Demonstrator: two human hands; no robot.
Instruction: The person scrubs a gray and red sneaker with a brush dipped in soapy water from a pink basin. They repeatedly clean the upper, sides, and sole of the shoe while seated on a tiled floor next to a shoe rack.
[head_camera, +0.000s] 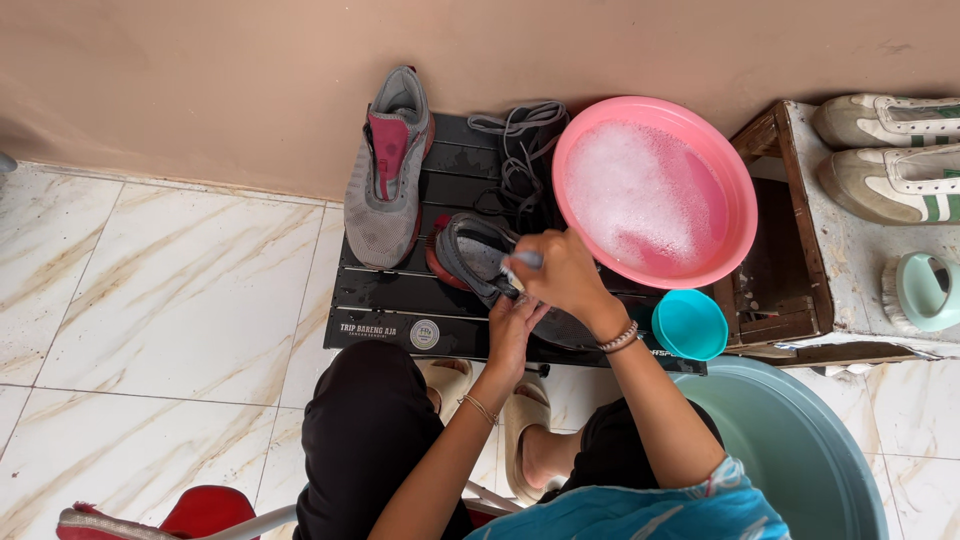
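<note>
While our left hand (513, 325) grips the grey shoe (480, 258) on the black counter (400, 300), right-hand fingers (560, 270) closed on a brush (522, 262), we judge short, firm strokes best, re-wetting from the pink basin (655, 190).

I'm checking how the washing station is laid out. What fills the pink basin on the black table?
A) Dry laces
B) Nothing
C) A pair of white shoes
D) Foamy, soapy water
D: the pink basin holds white suds over water, while the laces lie beside it on the black table and the white shoes sit off to the side.
</note>
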